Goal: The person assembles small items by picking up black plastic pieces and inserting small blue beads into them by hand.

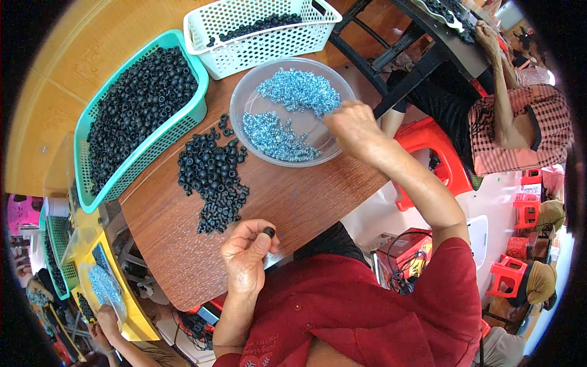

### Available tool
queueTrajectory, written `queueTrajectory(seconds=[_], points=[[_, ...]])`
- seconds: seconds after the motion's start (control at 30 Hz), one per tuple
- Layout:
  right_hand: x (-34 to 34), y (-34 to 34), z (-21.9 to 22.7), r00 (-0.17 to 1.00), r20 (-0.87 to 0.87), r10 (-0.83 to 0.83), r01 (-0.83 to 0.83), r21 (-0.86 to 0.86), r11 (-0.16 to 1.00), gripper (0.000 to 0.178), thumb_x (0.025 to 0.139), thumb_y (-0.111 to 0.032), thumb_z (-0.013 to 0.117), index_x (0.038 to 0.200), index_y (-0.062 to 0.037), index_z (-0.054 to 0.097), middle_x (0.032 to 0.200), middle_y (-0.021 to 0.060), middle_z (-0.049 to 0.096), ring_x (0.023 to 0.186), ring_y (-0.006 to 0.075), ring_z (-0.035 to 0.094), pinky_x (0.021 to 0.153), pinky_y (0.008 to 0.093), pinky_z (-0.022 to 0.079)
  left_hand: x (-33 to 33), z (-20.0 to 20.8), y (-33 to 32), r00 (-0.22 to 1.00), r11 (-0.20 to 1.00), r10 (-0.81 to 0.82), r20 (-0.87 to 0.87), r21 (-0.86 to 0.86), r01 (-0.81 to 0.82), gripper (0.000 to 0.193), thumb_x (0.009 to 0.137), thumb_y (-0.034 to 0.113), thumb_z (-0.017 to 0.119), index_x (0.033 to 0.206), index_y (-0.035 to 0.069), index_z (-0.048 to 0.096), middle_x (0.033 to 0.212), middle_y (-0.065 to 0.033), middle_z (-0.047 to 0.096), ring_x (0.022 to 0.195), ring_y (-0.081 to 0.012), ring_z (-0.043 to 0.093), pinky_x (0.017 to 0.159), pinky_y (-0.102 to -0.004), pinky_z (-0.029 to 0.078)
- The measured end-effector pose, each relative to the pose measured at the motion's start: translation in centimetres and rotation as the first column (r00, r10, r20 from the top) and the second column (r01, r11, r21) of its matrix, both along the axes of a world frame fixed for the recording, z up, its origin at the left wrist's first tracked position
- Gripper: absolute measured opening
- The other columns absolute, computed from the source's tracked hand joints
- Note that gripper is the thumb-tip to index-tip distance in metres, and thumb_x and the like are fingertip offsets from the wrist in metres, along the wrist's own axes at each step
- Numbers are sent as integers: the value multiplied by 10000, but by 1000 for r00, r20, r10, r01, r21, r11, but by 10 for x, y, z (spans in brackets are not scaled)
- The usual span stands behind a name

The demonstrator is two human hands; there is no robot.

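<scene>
My left hand (pixel 244 257) is closed near the table's front edge. Between its thumb and finger is a small round black plastic cap (pixel 269 232). My right hand (pixel 356 130) reaches over the right rim of a clear round tub (pixel 240 81), its fingers drawn together; whatever they pinch is hidden. Small shiny blue-silver springs lie in the tub in two heaps, a far heap (pixel 296 88) and a near heap (pixel 272 136). On the brown table (pixel 293 196), left of the tub, black caps (pixel 211 160) are piled, with smaller black pieces (pixel 221 209) nearer me.
A teal basket (pixel 200 101) full of black caps stands at the left. Behind the tub is a white perforated basket (pixel 269 54) with more black pieces. Red plastic stools (pixel 437 150) and a seated co-worker in a checked shirt (pixel 520 125) are at the right. Another person's hands work lower left.
</scene>
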State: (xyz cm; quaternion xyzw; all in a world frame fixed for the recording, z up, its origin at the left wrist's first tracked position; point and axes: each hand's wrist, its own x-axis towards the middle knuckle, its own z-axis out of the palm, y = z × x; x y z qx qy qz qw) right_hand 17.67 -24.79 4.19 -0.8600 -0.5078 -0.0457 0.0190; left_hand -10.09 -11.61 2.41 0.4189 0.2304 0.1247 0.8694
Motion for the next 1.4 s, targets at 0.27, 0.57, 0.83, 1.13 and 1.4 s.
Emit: queueTrajectory(seconds=[0.27,0.57,0.83,1.13,1.4], points=[[8,5,6,987,-134,-87,118,244,963,51,721,-75,643,756,-42,628,680,161,610,712,350,613,616,444,459,-3,-4,1,1000,1000,-4,-8,-20,3,173,849,68,649,962,-49,591,839,-94,621,697,-143,574,629,-249,473],[9,-3,3,995,-96,7,10,174,985,84,653,-14,653,725,-27,613,683,144,599,732,328,594,618,436,451,0,-13,-2,999,1000,-24,-42,-12,23,174,841,64,655,961,-50,601,873,-84,624,733,-146,595,628,-244,483],[15,20,-17,999,35,-11,9,55,998,45,646,-52,622,655,-8,628,688,186,615,745,354,613,644,445,483,2,-18,1,998,999,-35,-52,-26,33,160,841,46,646,962,-50,606,885,-91,629,722,-139,595,624,-233,482],[8,12,-15,992,-125,-1,1,0,1000,93,689,-81,662,673,-11,604,668,163,595,741,342,602,640,439,475,1,-19,2,998,999,-46,-38,-26,46,188,840,81,660,964,-50,607,859,-89,634,699,-129,591,623,-228,480],[-55,20,29,827,-470,309,-75,452,889,104,776,-100,642,784,-19,575,723,141,598,729,341,587,632,421,452,5,-18,7,999,992,15,-38,-122,-20,162,847,26,617,986,-57,603,816,-121,640,676,-163,591,639,-265,488]])
